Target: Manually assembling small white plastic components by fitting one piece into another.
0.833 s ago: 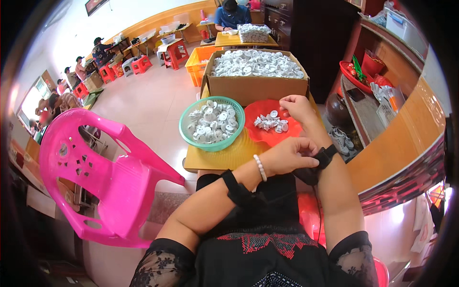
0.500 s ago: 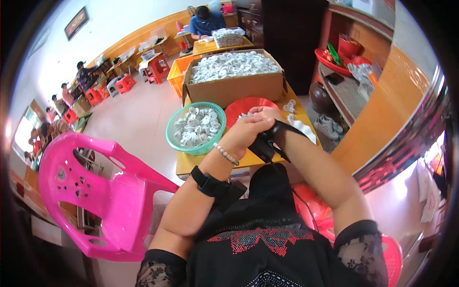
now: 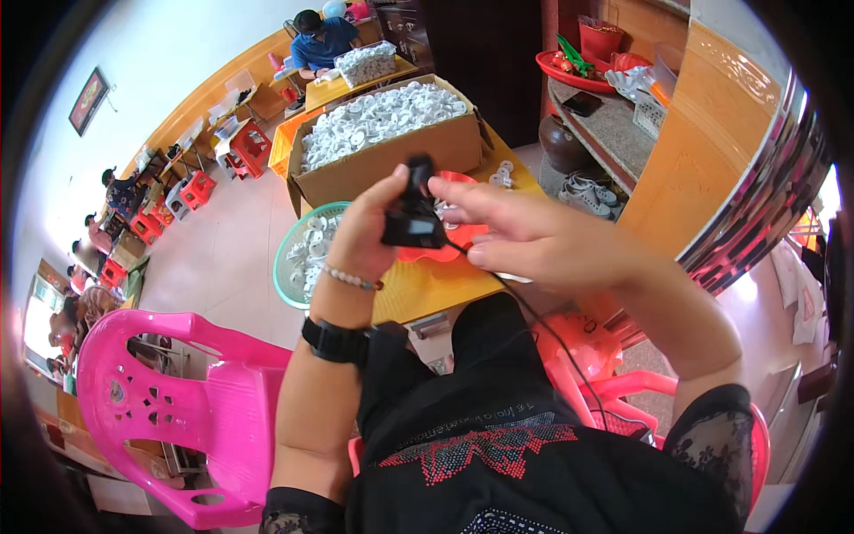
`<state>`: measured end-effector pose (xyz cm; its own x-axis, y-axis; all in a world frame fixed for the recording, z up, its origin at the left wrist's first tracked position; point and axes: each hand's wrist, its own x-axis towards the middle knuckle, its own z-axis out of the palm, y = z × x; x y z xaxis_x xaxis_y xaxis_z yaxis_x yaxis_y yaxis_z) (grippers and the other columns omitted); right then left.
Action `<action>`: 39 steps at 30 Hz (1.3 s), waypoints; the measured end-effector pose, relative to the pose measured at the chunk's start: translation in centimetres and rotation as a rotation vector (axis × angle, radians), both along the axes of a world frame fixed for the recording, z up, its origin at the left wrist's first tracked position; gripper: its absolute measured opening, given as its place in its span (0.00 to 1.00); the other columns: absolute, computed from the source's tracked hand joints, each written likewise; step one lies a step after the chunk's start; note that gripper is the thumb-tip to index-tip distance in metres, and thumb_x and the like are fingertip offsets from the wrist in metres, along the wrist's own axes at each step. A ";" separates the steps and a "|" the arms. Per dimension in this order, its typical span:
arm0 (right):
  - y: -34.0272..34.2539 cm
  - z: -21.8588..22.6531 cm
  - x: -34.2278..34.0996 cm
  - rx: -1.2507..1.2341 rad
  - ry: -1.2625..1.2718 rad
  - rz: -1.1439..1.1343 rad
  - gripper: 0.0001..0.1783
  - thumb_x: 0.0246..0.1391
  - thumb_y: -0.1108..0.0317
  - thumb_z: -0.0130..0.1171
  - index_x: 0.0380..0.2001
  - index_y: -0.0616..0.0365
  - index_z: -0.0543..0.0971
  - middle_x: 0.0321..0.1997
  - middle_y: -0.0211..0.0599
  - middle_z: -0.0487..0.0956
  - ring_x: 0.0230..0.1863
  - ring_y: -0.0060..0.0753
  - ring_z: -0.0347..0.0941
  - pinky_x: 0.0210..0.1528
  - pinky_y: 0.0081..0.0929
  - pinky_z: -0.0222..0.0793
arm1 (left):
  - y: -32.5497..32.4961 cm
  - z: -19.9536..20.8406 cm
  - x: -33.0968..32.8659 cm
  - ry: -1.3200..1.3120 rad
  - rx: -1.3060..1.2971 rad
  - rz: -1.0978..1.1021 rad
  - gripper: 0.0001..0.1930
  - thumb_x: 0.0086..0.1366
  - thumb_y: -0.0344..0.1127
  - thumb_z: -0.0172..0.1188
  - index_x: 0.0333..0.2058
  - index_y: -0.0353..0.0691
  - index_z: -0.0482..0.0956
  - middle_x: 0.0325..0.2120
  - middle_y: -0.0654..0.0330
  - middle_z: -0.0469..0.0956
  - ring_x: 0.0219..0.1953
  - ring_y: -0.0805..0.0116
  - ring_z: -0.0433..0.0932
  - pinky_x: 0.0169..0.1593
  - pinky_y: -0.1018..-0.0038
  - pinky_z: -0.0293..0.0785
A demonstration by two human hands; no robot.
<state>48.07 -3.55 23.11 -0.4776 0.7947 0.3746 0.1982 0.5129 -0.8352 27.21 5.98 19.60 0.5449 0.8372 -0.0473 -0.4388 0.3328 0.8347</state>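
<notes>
Left hand (image 3: 360, 233) clamped on small black device (image 3: 412, 216), long axis upright; right hand (image 3: 525, 233) fingers touching its right side, loosely spread.

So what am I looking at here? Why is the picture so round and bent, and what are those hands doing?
No machine here: a person wears a wide-angle camera on the head, looking down, which bends the edges. The left hand holds a small black device with a thin black cord; the right hand touches it with its fingers. Beneath them a yellow table carries a green basket and a cardboard box of small white parts, plus a red plate. A pink chair stands at the left.
</notes>
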 end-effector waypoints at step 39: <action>10.2 -9.1 -5.0 -0.604 0.376 0.192 0.16 0.42 0.73 0.73 0.31 0.57 0.74 0.29 0.24 0.77 0.31 0.14 0.73 0.34 0.17 0.70 | 9.1 -6.9 1.6 1.243 0.711 0.254 0.13 0.57 0.41 0.61 0.36 0.38 0.83 0.34 0.50 0.82 0.37 0.59 0.81 0.44 0.67 0.77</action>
<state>43.04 6.65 14.01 -0.5545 0.8297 0.0640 -0.2038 -0.0609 -0.9771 28.86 15.09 12.73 0.2985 0.9503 0.0888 0.6934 -0.2799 0.6640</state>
